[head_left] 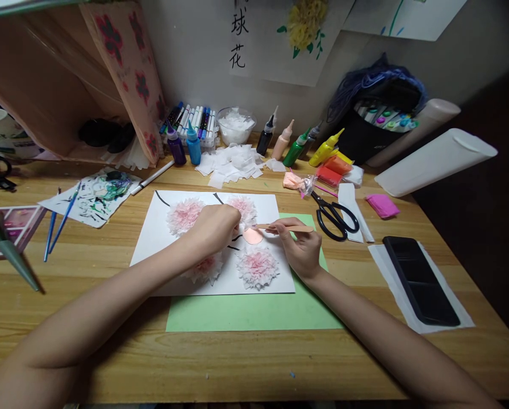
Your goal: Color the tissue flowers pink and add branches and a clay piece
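A white sheet (152, 238) lies on a green paper (254, 312) on the wooden desk. Pink tissue flowers are stuck on the sheet: one at the upper left (183, 216), one at the top (245, 205), one at the lower right (258, 267). My left hand (214, 227) rests on the sheet with fingers curled, pressing beside a flat peach clay petal (253, 236). My right hand (299, 247) grips a thin wooden stick (288, 228) that points left toward the clay piece. A fourth flower (205, 268) is partly hidden under my left wrist.
Black scissors (335, 218), clay packs (335, 169) and paint bottles (297, 147) stand behind the sheet. White tissue scraps (233, 162) and a bowl (236, 125) sit at the back. A black tray (420, 278) lies right; brushes (58, 221) and a paint-stained paper (95, 196) lie left.
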A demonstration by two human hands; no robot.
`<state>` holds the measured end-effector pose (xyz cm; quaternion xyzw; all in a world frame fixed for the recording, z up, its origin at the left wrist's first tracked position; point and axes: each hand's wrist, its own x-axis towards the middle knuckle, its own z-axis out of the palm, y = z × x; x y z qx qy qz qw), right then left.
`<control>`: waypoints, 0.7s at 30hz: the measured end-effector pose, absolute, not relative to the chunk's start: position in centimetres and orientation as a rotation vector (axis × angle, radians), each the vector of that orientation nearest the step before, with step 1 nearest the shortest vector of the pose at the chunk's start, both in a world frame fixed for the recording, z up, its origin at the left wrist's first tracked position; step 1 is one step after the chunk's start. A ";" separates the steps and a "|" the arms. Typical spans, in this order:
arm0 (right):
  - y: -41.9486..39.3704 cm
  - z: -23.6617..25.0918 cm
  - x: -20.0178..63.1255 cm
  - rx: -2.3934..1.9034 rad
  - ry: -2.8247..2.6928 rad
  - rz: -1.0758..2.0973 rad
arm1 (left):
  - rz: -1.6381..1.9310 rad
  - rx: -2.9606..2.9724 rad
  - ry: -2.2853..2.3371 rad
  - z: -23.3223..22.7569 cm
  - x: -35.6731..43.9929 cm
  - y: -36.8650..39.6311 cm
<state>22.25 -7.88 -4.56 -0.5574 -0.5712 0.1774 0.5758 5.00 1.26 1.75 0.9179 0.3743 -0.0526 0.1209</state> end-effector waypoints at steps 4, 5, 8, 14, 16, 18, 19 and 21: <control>-7.8 -4.4 22.1 -1.306 -1.374 0.395 | -0.151 2.682 1.094 1.6 5.0 1.2; -7.7 -4.4 22.1 -1.302 -1.385 0.386 | -0.155 2.681 1.094 1.6 5.0 1.2; -7.8 -4.3 22.0 -1.285 -1.427 0.355 | -0.156 2.676 1.096 1.6 5.0 1.3; -7.7 -4.2 22.1 -1.217 -1.619 0.271 | -0.141 2.691 1.080 1.6 4.9 1.3; -7.7 -4.0 22.1 -1.183 -1.712 0.240 | -0.128 2.696 1.073 1.5 4.9 1.3; -7.7 -3.9 22.1 -1.178 -1.765 0.229 | -0.125 2.695 1.068 1.5 5.0 1.3; -7.7 -3.9 22.1 -1.187 -1.767 0.233 | -0.131 2.692 1.069 1.5 5.0 1.3; -7.7 -3.8 22.1 -1.210 -1.725 0.247 | -0.144 2.688 1.080 1.5 5.0 1.2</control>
